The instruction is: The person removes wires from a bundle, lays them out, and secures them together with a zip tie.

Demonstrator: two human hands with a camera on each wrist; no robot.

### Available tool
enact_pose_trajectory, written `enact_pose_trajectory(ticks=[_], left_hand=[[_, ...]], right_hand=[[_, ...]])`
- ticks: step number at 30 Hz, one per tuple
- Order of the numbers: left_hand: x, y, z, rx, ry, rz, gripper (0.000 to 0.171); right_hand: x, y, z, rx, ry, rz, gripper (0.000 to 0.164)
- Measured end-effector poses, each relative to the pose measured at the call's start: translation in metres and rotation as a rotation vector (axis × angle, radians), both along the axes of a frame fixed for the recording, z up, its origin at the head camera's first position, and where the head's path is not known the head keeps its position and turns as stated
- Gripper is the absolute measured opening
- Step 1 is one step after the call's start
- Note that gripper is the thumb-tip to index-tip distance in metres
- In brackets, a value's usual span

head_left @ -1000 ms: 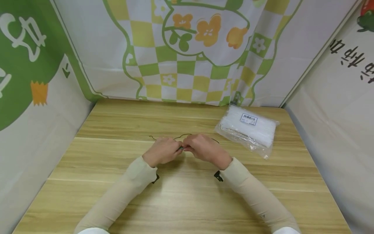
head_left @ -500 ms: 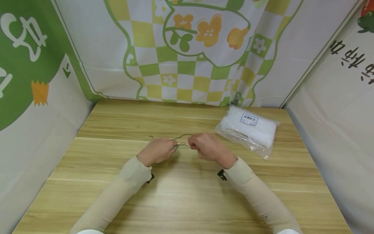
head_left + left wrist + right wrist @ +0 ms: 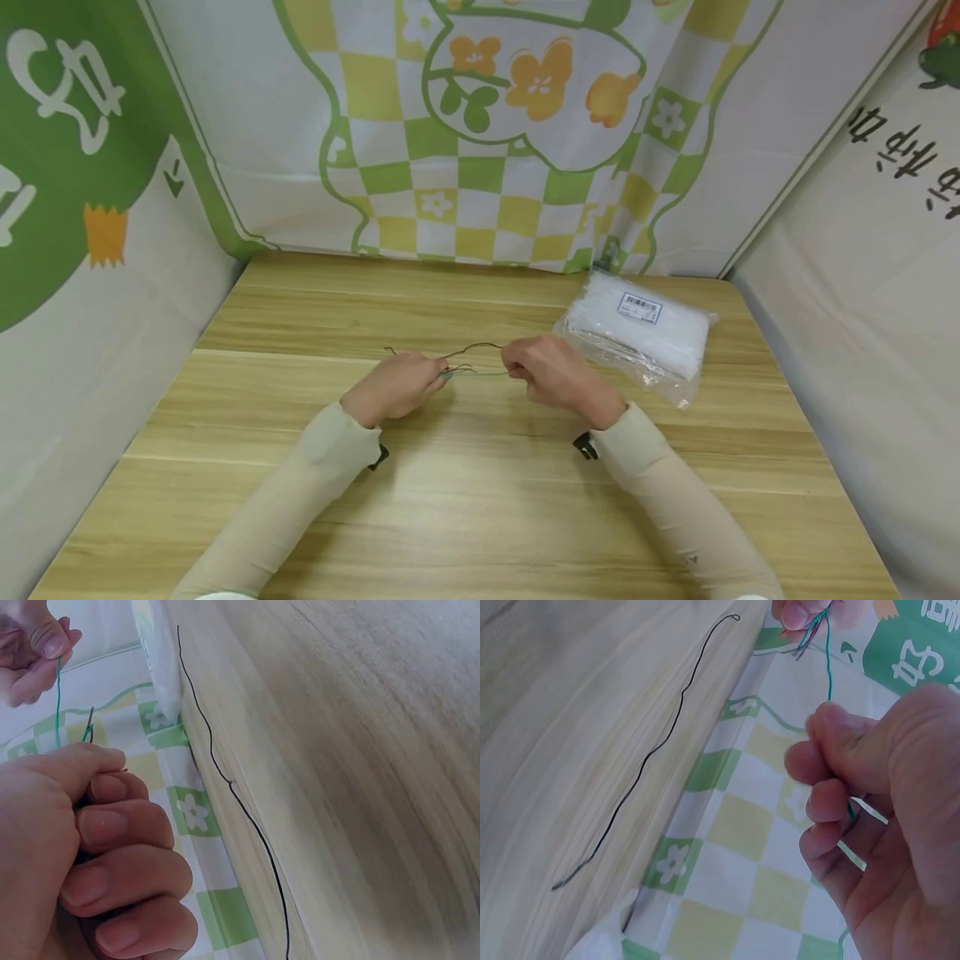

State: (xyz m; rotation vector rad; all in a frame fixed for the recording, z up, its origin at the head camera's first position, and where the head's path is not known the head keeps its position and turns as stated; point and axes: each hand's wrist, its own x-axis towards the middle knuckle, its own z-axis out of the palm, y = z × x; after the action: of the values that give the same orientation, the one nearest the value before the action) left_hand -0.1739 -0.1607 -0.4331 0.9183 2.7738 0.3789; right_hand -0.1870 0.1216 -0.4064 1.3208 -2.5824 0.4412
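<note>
My left hand [image 3: 393, 386] grips a small bundle of thin wires [image 3: 810, 634], green, dark and red, with fingers curled into the palm. Most of the bundle is hidden inside that hand. From it a green wire [image 3: 829, 667] runs taut across to my right hand [image 3: 555, 371], which pinches it between thumb and index finger. The wire's tail passes on behind the right hand's other fingers. A separate black wire [image 3: 211, 742], slightly wavy with a tiny hooked end, lies on the table just beyond both hands.
At the back right of the wooden table [image 3: 480, 500] lies a clear plastic bag [image 3: 637, 325] of white contents with a barcode label. A patterned curtain [image 3: 495, 192] hangs along the table's back edge, and printed fabric walls stand on both sides.
The hands were together and have moved apart, the right hand to the right and the left hand to the left. The green wire now stretches between them. The black wire has stayed put.
</note>
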Motion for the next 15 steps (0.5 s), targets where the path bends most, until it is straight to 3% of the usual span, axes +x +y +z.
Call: enact_pose_trajectory(ticks=[15], left_hand=[[0.003,-0.004,0.001,0.074,0.001,-0.034,0.034]], right_hand=[[-0.008,0.020,-0.006,0.001,-0.008,-0.035,0.038]])
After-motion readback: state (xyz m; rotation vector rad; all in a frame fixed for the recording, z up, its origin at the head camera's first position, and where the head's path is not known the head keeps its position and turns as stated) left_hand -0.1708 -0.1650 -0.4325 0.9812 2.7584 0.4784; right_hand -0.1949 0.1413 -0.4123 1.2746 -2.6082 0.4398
